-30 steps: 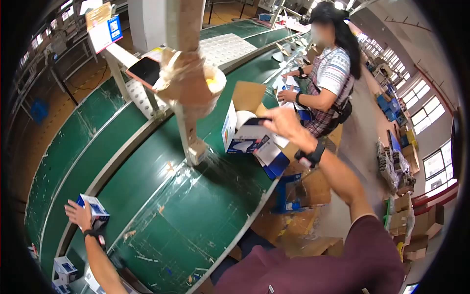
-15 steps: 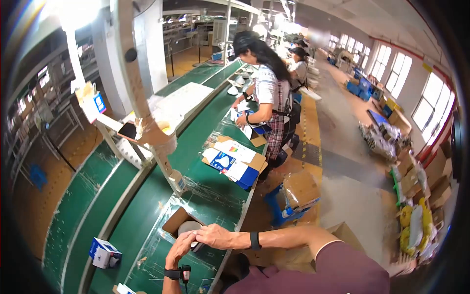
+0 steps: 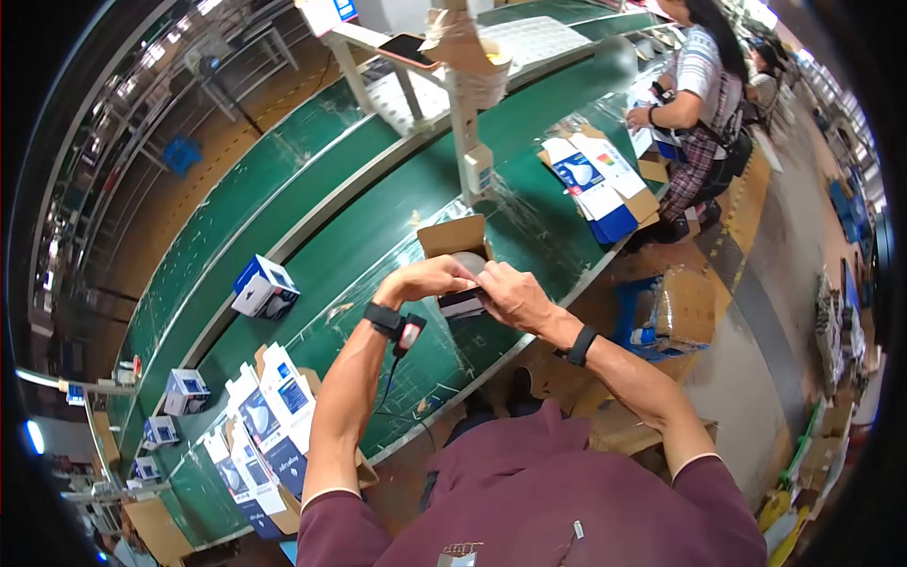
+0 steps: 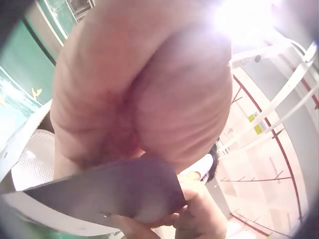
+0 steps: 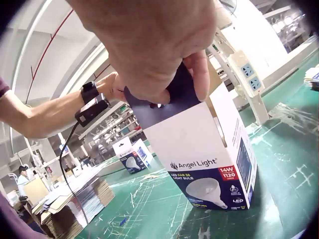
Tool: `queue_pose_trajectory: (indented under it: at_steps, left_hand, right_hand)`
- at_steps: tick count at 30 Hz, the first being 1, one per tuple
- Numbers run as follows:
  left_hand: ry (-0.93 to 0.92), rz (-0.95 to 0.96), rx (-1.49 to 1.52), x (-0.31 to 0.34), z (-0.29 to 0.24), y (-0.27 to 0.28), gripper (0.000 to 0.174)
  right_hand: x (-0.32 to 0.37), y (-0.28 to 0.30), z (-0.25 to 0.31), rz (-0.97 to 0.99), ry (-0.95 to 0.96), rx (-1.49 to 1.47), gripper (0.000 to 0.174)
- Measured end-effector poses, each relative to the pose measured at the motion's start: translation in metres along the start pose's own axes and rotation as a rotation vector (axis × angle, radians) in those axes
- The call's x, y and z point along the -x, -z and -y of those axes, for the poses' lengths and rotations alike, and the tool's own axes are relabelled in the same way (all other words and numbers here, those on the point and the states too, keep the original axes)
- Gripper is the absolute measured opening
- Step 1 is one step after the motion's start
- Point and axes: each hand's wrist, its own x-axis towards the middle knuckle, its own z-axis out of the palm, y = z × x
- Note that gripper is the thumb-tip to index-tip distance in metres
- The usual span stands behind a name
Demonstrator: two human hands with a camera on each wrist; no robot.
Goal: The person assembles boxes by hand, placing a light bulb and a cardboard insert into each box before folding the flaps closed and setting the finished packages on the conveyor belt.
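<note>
A printed light bulb box (image 5: 194, 149) stands on the green belt in front of me, its top open. Inside shows the pale, textured face of a bulb (image 4: 35, 159). My right hand (image 3: 518, 298) pinches the box's dark blue flap (image 5: 172, 102), thumb and fingers on either side of it. From the other side, my left hand (image 3: 427, 280) grips the same flap, fingertips close to those of the right. A brown inner flap (image 3: 452, 235) sticks up at the far side.
Closed bulb boxes (image 3: 265, 287) stand along the left of the belt (image 3: 378, 378). Flat cartons (image 3: 260, 420) are stacked at near left, more (image 3: 600, 180) at far right. A post (image 3: 463, 123) rises past the box. Another person (image 3: 704, 90) works further along.
My left hand has left a closed box at the left and joined my right hand at the open one. That box has come nearer from the right. The head view has turned.
</note>
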Motion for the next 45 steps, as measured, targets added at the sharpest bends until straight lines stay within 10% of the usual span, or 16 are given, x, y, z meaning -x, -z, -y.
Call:
queue_pose_trajectory:
  at_steps: [7, 12, 16, 22, 26, 28, 31, 33, 36, 39, 45]
  left_hand:
    - [-0.066, -0.221, -0.41, -0.005, 0.008, -0.008, 0.024]
    - [-0.018, -0.345, -0.254, -0.021, 0.031, -0.004, 0.03]
    - [-0.163, -0.246, -0.251, -0.031, 0.045, -0.016, 0.026]
    - [-0.001, -0.256, -0.214, -0.028, 0.033, -0.014, 0.027]
    - [-0.11, -0.391, -0.333, -0.029, 0.042, -0.015, 0.03]
    - [-0.118, -0.559, -0.152, 0.003, 0.027, -0.007, 0.023]
    - [-0.348, -1.384, -0.304, 0.077, 0.046, 0.024, 0.031]
    - [0.059, -1.852, -1.05, 0.1, 0.069, 0.027, 0.039]
    - [-0.418, -1.411, -1.038, 0.087, 0.039, -0.046, 0.048]
    - [-0.119, -1.036, -0.953, 0.049, 0.039, -0.127, 0.109]
    - [-0.048, -0.991, -1.064, 0.017, 0.074, -0.128, 0.046]
  right_hand:
    - [-0.003, -0.003, -0.002, -0.045, 0.05, -0.059, 0.027]
    - [0.004, -0.004, -0.009, 0.047, 0.055, -0.13, 0.082]
    - [0.008, -0.026, -0.003, -0.084, -0.022, -0.048, 0.089]
    - [0.006, -0.024, -0.007, -0.04, -0.035, -0.182, 0.082]
    - [-0.006, -0.005, -0.009, 0.002, -0.063, -0.392, 0.041]
    - [-0.009, -0.007, -0.012, -0.027, -0.153, -0.502, 0.033]
    - [-0.01, -0.011, -0.009, -0.109, -0.324, -0.589, 0.029]
    - [-0.014, -0.02, -0.01, -0.142, -0.345, -0.521, 0.032]
    - [-0.022, -0.036, -0.017, -0.092, -0.165, -0.241, 0.05]
    - [-0.024, -0.029, -0.017, 0.164, -0.002, -0.046, 0.081]
    - [-0.007, -0.023, -0.026, 0.528, 0.178, 0.169, 0.073]
